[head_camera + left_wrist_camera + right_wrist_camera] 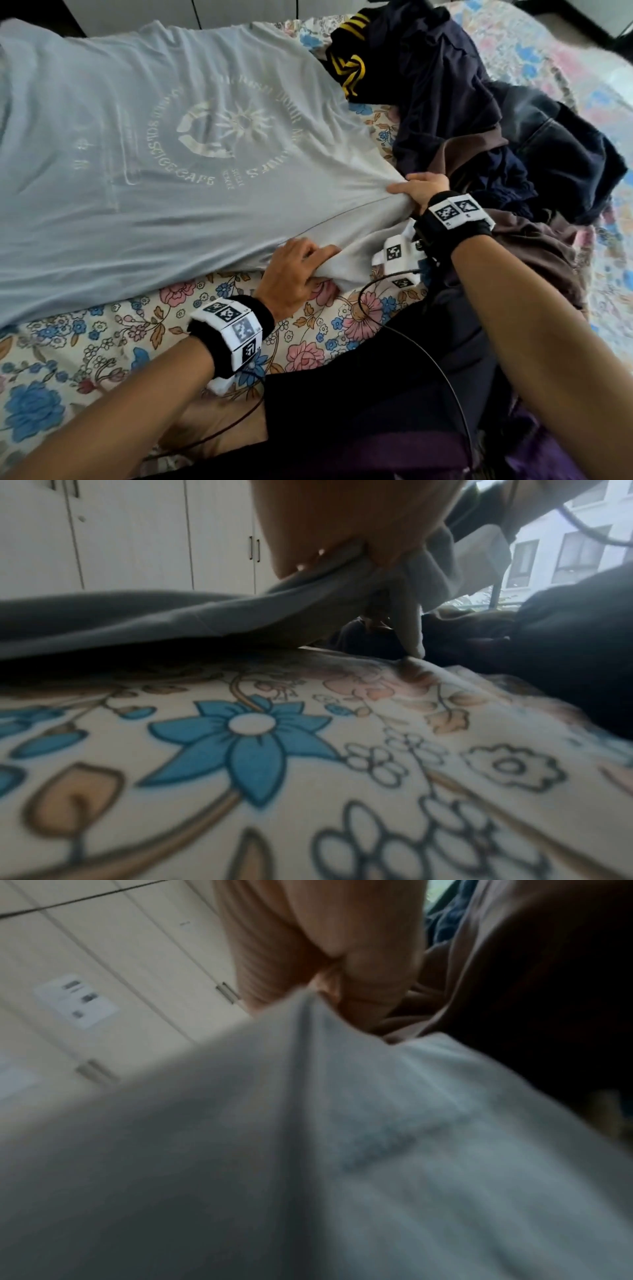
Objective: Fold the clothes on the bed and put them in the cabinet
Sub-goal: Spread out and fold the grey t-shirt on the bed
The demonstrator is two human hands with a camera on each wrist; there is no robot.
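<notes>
Item: pale grey-blue T-shirt (191,144), faded circular café print facing up, lying spread across the floral bedspread (102,342), one end gathered toward the near right

Left hand (294,274): gripping a bunched fold at the near edge, fingers curled round the cloth; in the left wrist view, lifting that edge just clear of the bedspread

Right hand (419,192): pinching the neighbouring corner, thumb lying on top, remaining fingers tucked under and hidden; right wrist view blurred, showing cloth gathered at the fingertips

Handling, as judged: lightweight, thin, limp jersey; draping and creasing freely, stretching a little into radiating wrinkles toward both grips; not fragile, not slippery, holding no shape unaided

Best hold, as judged: two corners of one edge, hands well apart, keeping the edge taut for a straight fold

Adjacent: heap of dark clothes (479,137) just beside the shirt, including a navy piece with yellow stripes (352,65), waiting unfolded

White cabinet doors (137,534) standing closed beyond the bed
</notes>
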